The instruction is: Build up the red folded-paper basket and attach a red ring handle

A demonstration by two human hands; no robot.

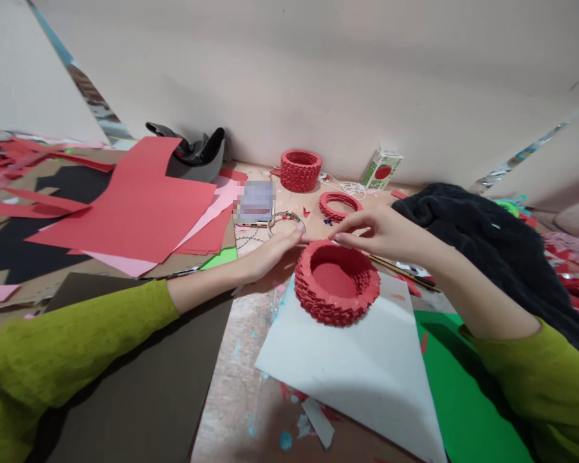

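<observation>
A round red folded-paper bowl (336, 281) sits on a white sheet (357, 366) in the middle. My left hand (273, 257) reaches to the bowl's far left side, fingers stretched out, its fingertips near a bracelet (287, 222). At the bowl's far rim is my right hand (379, 235), thumb and fingers drawn together; whatever may be between them is too small to make out. Behind it lies a thin red paper ring (340, 206). Farther back stands a taller red paper cylinder (300, 170).
Red sheets (135, 212) and a grey cap (200, 157) lie at the left. A phone (257, 202) is near the wall, and a small box (382, 168) stands back right. Dark cloth (482, 244), a green sheet (463, 379) and a brush (405, 273) are at the right.
</observation>
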